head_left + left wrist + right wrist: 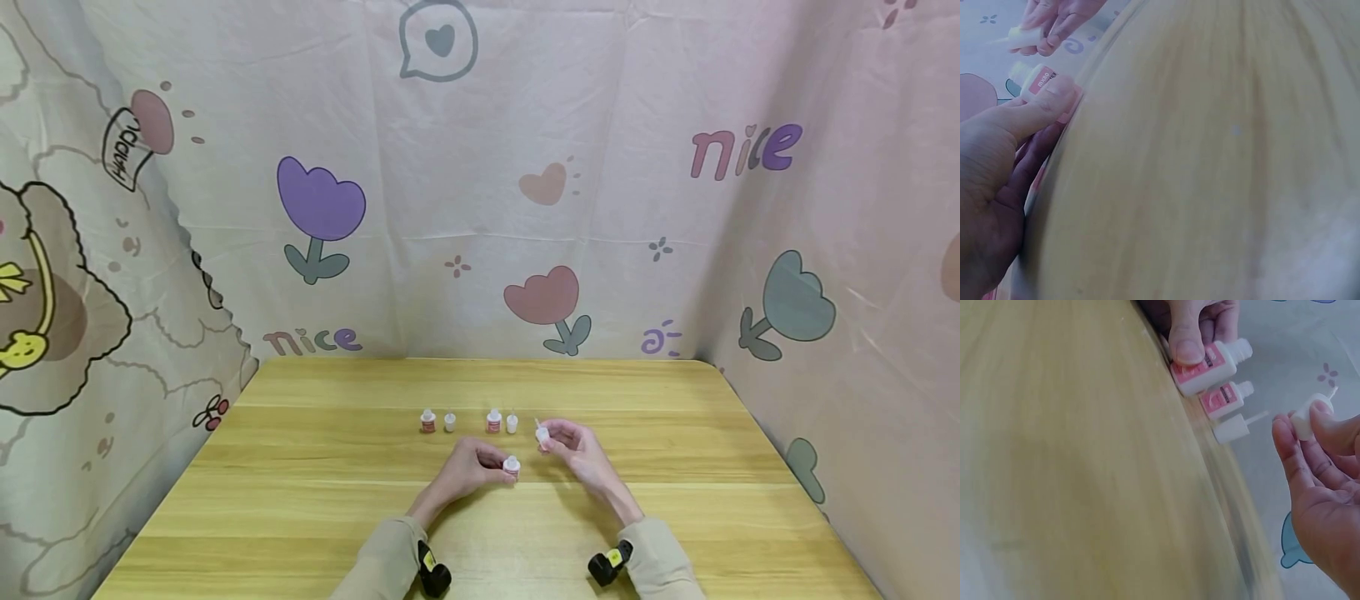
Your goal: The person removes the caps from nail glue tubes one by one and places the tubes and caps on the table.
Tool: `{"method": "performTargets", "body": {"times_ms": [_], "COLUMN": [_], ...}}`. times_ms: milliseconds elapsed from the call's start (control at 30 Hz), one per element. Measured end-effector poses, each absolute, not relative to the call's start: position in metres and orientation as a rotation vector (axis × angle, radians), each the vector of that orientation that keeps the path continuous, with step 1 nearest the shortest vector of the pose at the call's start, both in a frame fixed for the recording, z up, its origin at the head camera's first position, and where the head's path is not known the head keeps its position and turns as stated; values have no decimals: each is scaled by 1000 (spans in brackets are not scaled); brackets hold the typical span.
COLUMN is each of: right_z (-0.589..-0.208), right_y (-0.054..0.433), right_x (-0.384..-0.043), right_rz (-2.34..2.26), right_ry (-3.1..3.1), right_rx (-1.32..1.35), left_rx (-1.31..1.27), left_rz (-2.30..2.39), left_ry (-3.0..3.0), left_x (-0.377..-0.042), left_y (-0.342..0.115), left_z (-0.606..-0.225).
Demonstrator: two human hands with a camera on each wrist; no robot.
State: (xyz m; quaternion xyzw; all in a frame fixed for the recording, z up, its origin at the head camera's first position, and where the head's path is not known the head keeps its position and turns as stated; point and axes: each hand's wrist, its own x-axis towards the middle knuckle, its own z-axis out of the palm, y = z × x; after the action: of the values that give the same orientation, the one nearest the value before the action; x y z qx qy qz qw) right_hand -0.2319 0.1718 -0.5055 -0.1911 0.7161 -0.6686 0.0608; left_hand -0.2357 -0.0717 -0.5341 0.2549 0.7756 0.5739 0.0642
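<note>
My left hand (467,472) grips a small white bottle (512,469) with a pink label, upright, thumb across its front. Its cap is off and the white neck shows on top. To the right, my right hand (583,454) pinches a white cap (1302,420) between thumb and fingers, with its thin applicator stem pointing up and away from the bottle. Hand and bottle stand apart from the cap. Behind them on the table are another uncapped bottle (493,422) and its white cap (512,424), which stands with its stem upward.
Farther left on the wooden table (337,500) stand a third pink-labelled bottle (428,422) and a white cap (450,423). A printed curtain (450,167) hangs behind the table and along both sides.
</note>
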Motion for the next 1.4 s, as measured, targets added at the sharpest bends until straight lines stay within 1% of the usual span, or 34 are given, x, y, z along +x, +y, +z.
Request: {"method": "performTargets", "body": {"times_ms": [167,367,733,1000,1400], "right_z": [-508,-508,-511,-516,-517], "right_y": [178,186,202,210,221], "right_x": [-234,-238,-250,-258,-264], "right_rz": [-1931,-1792,-1739,-1742,-1718], "right_ry": [2261,2389,2415,2430,2477], "right_rx": [-585,-517,-528,-548,-418], "left_rx": [767,781,720,669,578], "left_rz": [1731,1742,1735,1765,1777], "left_ry": [2354,2388,2494,2529,2646], "left_x": [-235,-233,-230,-232,-237], "left_y": [-72,-70,-59,-38,-3], "left_z": [-535,-535,-534,-532,-529]}}
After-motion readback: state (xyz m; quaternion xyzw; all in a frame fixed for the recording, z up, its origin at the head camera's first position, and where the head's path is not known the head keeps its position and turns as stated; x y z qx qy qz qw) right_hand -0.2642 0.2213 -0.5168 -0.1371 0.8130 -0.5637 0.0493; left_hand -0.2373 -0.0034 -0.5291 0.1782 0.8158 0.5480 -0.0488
